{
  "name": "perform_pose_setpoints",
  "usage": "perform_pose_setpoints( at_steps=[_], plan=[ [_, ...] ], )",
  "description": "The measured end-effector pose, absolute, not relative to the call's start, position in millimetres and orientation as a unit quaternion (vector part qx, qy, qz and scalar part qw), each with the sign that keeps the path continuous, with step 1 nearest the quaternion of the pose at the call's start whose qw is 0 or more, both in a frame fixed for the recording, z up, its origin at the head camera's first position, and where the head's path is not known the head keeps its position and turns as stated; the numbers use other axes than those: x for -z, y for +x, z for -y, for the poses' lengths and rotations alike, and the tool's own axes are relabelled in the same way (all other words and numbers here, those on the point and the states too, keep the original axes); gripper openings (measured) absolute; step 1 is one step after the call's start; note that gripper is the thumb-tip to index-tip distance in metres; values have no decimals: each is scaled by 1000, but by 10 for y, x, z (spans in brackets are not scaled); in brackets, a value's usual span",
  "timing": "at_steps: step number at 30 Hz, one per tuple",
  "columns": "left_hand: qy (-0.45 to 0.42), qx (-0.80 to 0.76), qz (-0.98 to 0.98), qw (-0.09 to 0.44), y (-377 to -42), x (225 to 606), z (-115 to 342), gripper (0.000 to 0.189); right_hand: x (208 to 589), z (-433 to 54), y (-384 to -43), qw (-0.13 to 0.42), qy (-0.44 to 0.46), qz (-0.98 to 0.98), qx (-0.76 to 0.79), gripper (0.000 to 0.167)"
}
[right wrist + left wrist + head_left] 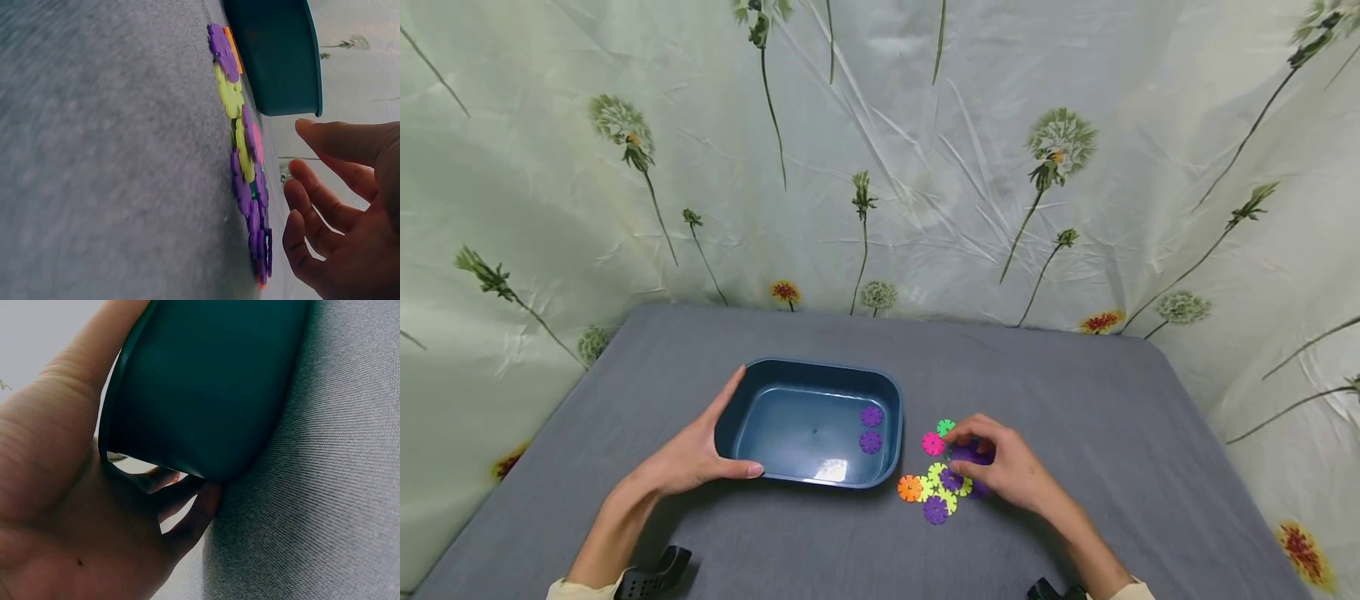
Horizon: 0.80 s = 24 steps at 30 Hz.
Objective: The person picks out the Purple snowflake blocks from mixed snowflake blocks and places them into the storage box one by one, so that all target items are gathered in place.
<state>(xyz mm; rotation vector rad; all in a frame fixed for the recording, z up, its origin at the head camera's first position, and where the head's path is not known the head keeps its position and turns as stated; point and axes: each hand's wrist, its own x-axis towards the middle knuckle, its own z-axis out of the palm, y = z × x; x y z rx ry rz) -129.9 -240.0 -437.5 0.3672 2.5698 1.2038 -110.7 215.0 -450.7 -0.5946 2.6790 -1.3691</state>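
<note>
A blue rectangular plastic tub (808, 483) sits on the grey cloth. My left hand (692, 454) grips its left end, thumb along the near side and fingers at the far left corner; in the left wrist view other fingers curve round the tub wall (206, 381). Inside lie two purple notched discs (871, 442) near the right wall. Right of the tub is a pile of notched plastic discs (936, 510) in purple, yellow, orange, pink and green. Over it hovers my right hand (1007, 467), fingers loosely bent with nothing between them in the right wrist view, partly hiding purple discs.
The grey cloth (820, 542) covers the table. Behind and at both sides hangs a pale curtain (917, 167) printed with dandelions. Dark straps (651, 575) circle the wrists.
</note>
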Motion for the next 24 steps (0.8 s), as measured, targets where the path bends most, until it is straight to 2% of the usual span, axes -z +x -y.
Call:
perform_pose_setpoints(
  at_steps=[15,24],
  plan=[
    [131,-419,-889,130,-1279,4409,2412,135,4540,-2297,-1016,57,-200,-892,401,38],
    [133,-420,-888,130,-1278,4406,2414,134,4535,-2327,-1013,57,-205,-890,403,38]
  ],
)
